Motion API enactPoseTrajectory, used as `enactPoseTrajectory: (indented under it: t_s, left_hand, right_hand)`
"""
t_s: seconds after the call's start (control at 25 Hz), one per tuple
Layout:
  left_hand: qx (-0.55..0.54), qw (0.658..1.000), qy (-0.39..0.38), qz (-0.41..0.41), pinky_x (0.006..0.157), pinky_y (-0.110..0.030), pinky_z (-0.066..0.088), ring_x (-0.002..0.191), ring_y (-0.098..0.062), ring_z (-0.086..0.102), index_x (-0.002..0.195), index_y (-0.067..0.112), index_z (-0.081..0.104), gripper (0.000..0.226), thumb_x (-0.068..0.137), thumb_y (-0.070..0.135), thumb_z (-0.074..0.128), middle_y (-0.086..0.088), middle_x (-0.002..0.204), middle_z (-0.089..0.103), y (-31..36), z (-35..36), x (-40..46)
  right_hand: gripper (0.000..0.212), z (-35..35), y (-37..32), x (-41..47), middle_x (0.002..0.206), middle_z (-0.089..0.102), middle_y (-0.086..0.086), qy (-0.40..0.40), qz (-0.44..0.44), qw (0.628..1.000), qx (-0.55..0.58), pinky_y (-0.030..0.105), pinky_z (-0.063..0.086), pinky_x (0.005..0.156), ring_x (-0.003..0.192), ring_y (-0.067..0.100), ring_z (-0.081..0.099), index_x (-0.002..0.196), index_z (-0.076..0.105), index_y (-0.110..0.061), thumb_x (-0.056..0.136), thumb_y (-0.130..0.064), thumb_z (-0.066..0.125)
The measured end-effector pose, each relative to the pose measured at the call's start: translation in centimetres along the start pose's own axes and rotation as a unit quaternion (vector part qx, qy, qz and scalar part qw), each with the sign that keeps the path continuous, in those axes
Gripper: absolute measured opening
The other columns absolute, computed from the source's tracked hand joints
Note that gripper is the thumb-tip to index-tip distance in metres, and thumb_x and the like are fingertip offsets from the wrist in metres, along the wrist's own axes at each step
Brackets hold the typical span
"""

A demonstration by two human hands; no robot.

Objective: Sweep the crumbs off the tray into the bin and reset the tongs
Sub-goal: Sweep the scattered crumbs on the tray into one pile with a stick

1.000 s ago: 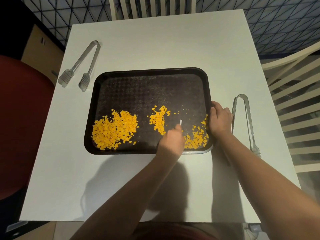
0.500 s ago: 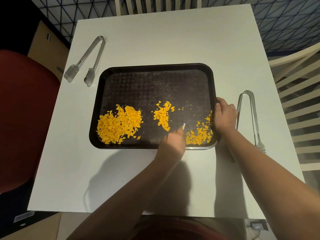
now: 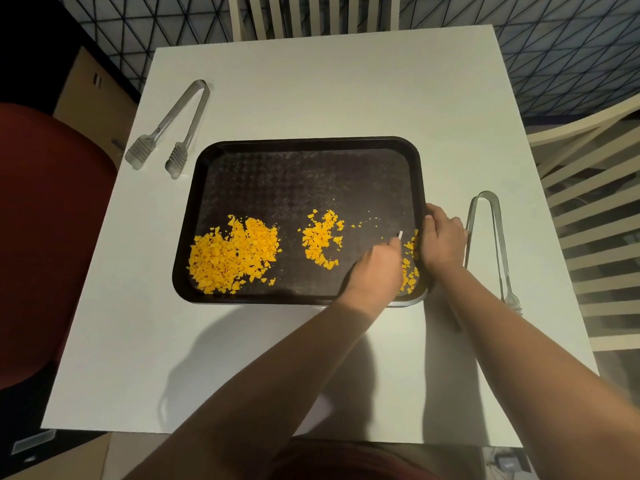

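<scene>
A black tray [image 3: 308,144] lies on the white table [image 3: 346,81]. Orange crumbs sit in three patches: a big pile [image 3: 233,254] at the front left, a smaller one [image 3: 320,240] in the middle, a few [image 3: 410,271] by the right rim. My left hand [image 3: 375,271] is over the tray's front right and holds a thin white thing [image 3: 400,234] whose tip sticks up. My right hand [image 3: 441,242] grips the tray's right rim. One pair of metal tongs [image 3: 169,133] lies at the far left, another [image 3: 491,244] right of the tray.
A dark red chair or bin-like shape [image 3: 45,237] fills the left side beyond the table edge. Pale slatted chairs stand at the right [image 3: 595,202] and at the far side [image 3: 311,15]. A cardboard box [image 3: 93,95] sits on the floor at the left.
My left hand has slid right across the tray's front, toward the crumbs by the right rim. My right hand has stayed on the rim. The view has shifted slightly.
</scene>
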State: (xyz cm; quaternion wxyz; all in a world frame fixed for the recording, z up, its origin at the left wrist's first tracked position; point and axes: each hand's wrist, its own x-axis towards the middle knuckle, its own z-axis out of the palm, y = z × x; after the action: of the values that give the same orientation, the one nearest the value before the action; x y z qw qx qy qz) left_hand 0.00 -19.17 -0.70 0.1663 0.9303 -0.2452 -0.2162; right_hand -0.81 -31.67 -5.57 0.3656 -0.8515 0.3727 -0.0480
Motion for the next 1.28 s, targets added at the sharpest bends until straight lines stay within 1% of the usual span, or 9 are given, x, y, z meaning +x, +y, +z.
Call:
enactPoseTrajectory:
  t_s: [0.16,0.24,0.32,0.52,0.6,0.88,1.04,1.16,1.28]
  left_hand:
    - [-0.007,0.997,-0.003,-0.083,0.078,-0.039,0.053,0.095,-0.032,0.065,0.121,0.004,0.044,0.025,0.097,0.005,0.035,-0.015,0.103,0.064,-2.7,0.4,-0.6]
    - [-0.020,0.987,0.015,-0.158,0.082,-0.034,0.051,0.100,-0.028,0.064,0.126,0.005,0.041,0.029,0.098,0.007,0.036,-0.013,0.108,0.062,-5.2,-0.1,-1.2]
    - [-0.035,0.981,0.051,-0.184,0.082,-0.030,0.047,0.102,-0.027,0.062,0.123,0.006,0.044,0.027,0.098,0.011,0.038,-0.012,0.110,0.062,-6.4,-0.6,-1.7]
    - [-0.029,0.998,0.047,-0.036,0.078,-0.039,0.049,0.096,-0.032,0.062,0.112,0.005,0.047,0.019,0.098,0.012,0.036,-0.014,0.106,0.061,-1.8,0.6,0.1]
    - [-0.029,0.999,0.038,-0.016,0.078,-0.043,0.048,0.098,-0.036,0.061,0.112,0.004,0.047,0.019,0.097,0.008,0.037,-0.017,0.107,0.061,0.0,0.9,1.5]
    - [-0.038,0.989,0.056,-0.130,0.074,-0.033,0.052,0.096,-0.028,0.064,0.122,0.002,0.045,0.028,0.095,0.001,0.038,-0.014,0.105,0.062,-2.8,0.3,1.6]
    - [-0.072,0.971,0.077,-0.217,0.077,-0.037,0.048,0.100,-0.032,0.062,0.126,0.003,0.044,0.032,0.095,0.004,0.037,-0.016,0.107,0.063,-5.5,-0.9,0.4]
    - [-0.073,0.987,0.073,-0.124,0.071,-0.037,0.050,0.091,-0.032,0.064,0.117,0.003,0.048,0.024,0.096,0.006,0.037,-0.017,0.100,0.064,-3.4,-0.7,1.1]
    - [-0.057,0.996,0.027,-0.063,0.077,-0.043,0.050,0.094,-0.036,0.063,0.116,0.003,0.047,0.023,0.095,0.007,0.039,-0.018,0.104,0.063,-0.8,0.0,1.9]
  right_hand:
    - [0.039,0.0,0.0,-0.1,0.114,0.055,0.028,0.000,-0.004,1.000,-0.001,0.039,0.029,0.101,0.120,0.038,0.040,0.135,0.049,-0.017,0.100,-0.018,0.032]
    - [0.039,0.2,0.3,0.1,0.113,0.055,0.028,0.002,-0.006,1.000,-0.002,0.040,0.030,0.101,0.119,0.038,0.041,0.135,0.049,-0.017,0.100,-0.019,0.032]
    - [0.039,0.3,0.5,0.3,0.113,0.055,0.027,0.004,-0.005,1.000,-0.005,0.041,0.031,0.100,0.118,0.038,0.041,0.134,0.049,-0.019,0.099,-0.020,0.032]
    - [0.041,0.6,0.9,0.5,0.114,0.054,0.027,0.003,-0.001,1.000,-0.011,0.040,0.031,0.100,0.117,0.038,0.041,0.134,0.049,-0.021,0.099,-0.025,0.029]
    - [0.046,0.8,1.0,0.6,0.111,0.056,0.027,0.006,-0.011,1.000,-0.014,0.040,0.030,0.100,0.117,0.038,0.041,0.133,0.050,-0.020,0.095,-0.029,0.026]
    - [0.039,0.7,1.0,0.6,0.115,0.054,0.026,0.004,-0.001,1.000,-0.009,0.042,0.031,0.101,0.117,0.038,0.041,0.134,0.049,-0.021,0.099,-0.023,0.031]
    - [0.039,0.7,1.0,0.7,0.113,0.055,0.026,0.005,-0.002,1.000,-0.005,0.040,0.031,0.100,0.117,0.039,0.041,0.134,0.050,-0.020,0.099,-0.022,0.032]
    - [0.039,0.7,1.0,0.6,0.113,0.055,0.026,0.007,-0.002,1.000,-0.002,0.041,0.032,0.100,0.118,0.038,0.041,0.134,0.049,-0.019,0.099,-0.022,0.032]
    - [0.041,0.8,1.0,0.5,0.112,0.054,0.026,0.010,-0.004,1.000,-0.002,0.042,0.033,0.100,0.117,0.039,0.042,0.134,0.050,-0.019,0.099,-0.026,0.030]
